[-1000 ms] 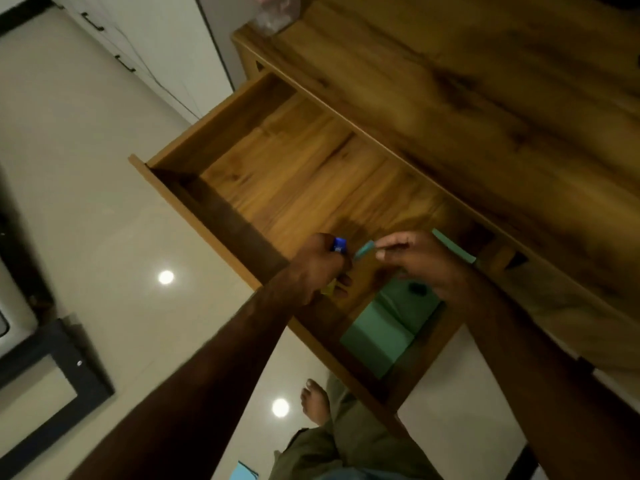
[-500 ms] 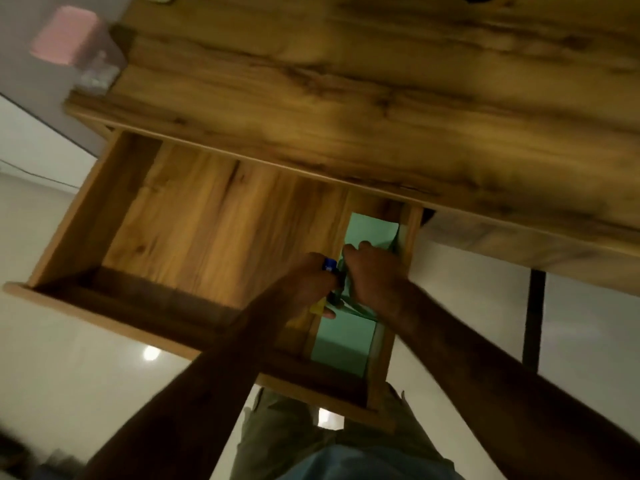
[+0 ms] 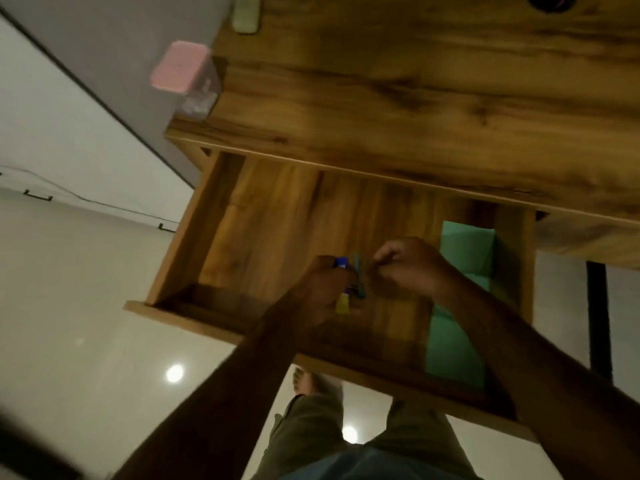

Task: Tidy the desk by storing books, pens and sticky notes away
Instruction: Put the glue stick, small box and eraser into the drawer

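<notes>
The wooden drawer (image 3: 180,315) stands pulled out under the desk top (image 3: 415,81). A green book (image 3: 462,245) lies flat along the drawer's right side, partly hidden by my right forearm. Over the drawer's middle, my left hand (image 3: 320,292) grips a small bunch of pens: a blue-capped pen (image 3: 341,262) with a yellow end, and a teal pen (image 3: 359,277) beside it. My right hand (image 3: 407,268) hovers just right of the teal pen with its fingers curled. Nothing shows inside it.
A clear box with a pink lid (image 3: 181,67) sits at the desk's left corner, and a pale flat object (image 3: 246,15) lies farther back. A black desk leg (image 3: 597,306) stands at the right. My bare foot (image 3: 304,379) is on the tiled floor below the drawer.
The teal pen went from my right hand's pinch into the bunch in my left hand. The green book now lies in the drawer. The view swung to face the desk squarely.
</notes>
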`<state>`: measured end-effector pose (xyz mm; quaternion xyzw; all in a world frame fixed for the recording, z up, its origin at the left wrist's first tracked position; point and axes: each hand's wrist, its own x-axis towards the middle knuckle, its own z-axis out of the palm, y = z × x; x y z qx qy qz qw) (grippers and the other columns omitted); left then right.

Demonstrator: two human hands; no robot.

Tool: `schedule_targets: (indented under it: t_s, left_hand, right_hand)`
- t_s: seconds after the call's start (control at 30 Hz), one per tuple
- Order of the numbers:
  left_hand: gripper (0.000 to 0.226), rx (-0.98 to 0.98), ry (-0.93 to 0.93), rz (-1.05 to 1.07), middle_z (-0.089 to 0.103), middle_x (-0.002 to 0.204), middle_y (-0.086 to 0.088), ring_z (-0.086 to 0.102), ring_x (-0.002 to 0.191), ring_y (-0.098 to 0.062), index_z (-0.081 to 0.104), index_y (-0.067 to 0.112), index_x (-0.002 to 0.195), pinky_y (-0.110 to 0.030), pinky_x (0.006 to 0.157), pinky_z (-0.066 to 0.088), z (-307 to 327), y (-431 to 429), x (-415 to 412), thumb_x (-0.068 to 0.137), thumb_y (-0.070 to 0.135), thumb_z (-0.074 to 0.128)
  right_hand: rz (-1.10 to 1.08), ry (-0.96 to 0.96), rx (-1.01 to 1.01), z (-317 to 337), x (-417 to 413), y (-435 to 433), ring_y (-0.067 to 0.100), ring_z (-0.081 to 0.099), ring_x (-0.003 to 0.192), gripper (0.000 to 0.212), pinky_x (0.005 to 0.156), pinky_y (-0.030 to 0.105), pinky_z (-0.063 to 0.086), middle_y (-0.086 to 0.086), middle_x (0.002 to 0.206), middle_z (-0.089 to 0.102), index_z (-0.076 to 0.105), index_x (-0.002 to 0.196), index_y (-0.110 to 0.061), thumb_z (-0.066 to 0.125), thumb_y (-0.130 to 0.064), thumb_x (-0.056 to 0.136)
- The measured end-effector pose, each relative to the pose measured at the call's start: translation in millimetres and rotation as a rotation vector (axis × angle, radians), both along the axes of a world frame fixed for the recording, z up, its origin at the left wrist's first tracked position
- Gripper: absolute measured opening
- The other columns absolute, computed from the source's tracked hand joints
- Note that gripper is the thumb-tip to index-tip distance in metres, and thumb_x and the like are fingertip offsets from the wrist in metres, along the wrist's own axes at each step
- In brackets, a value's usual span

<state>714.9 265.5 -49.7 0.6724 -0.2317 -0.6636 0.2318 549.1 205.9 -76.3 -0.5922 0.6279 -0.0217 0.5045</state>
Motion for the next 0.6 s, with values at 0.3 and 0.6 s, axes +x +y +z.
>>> schedule_targets:
  t_s: [0.3, 0.6]
  left_hand:
    - [0.036, -0.001, 0.033, 0.353, 0.065, 0.109, -0.02, 0.067, 0.093, -0.032, 0.055, -0.003, 0.128, -0.046, 0.078, 0.061, -6.9, 16.2, 111.9, 0.093, 0.003, 0.058]
    - [0.02, 0.076, 0.091, 0.539, 0.066, 0.09, -0.02, 0.068, 0.074, -0.031, 0.055, -0.002, 0.11, -0.047, 0.067, 0.062, -28.4, -6.1, 128.7, 0.09, -0.003, 0.061]
  right_hand:
    - [-0.186, -0.421, 0.227, 6.8, 143.7, 15.9, 0.012, 0.066, 0.078, 0.015, 0.053, 0.019, 0.055, 0.004, 0.093, 0.072, 0.071, 0.113, -0.011, 0.065, -0.005, 0.1]
    - [-0.093, -0.251, 0.185, -26.9, 170.9, -23.1, 0.029, 0.071, 0.11, 0.028, 0.095, 0.049, 0.062, 0.012, 0.117, 0.074, 0.07, 0.117, -0.014, 0.066, 0.004, 0.097]
